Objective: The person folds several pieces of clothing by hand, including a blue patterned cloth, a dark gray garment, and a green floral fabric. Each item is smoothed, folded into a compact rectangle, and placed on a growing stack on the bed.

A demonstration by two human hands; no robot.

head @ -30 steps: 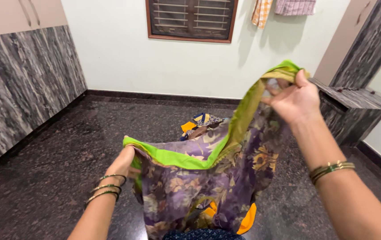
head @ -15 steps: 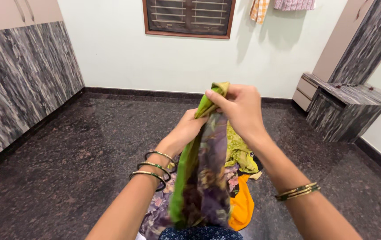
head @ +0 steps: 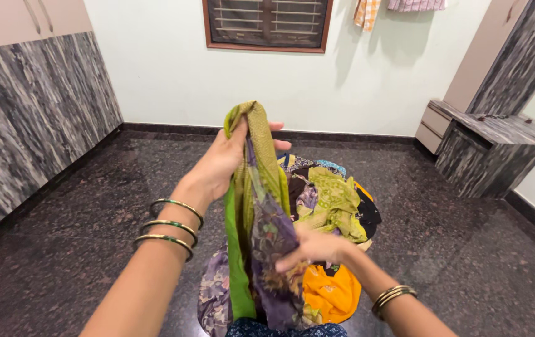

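Our left hand (head: pixel 227 163) has its fingers curled tight around the top of a folded cloth (head: pixel 260 212), green along one edge and purple-flowered on the rest, with the thumb sticking out past the fabric; we hold it up at chest height so it hangs straight down. Our right hand (head: pixel 315 248) sits lower, fingers together and pressed flat against the hanging purple part, thumb side toward the cloth; we cannot tell whether it pinches the fabric or only rests on it. Three bangles (head: pixel 169 222) ring our left wrist, and a pair of bangles (head: pixel 393 296) sits on the right. Just behind the hanging cloth lies a heap of clothes (head: pixel 333 206) on the dark stone floor (head: pixel 80 212), with a yellow-green piece on top and an orange piece (head: pixel 331 292) at the near side. To the left runs a grey streaked cabinet front (head: pixel 30 118); to the right stands a low grey unit (head: pixel 492 150) by the white wall (head: pixel 155 68), below a barred window (head: pixel 266 24).
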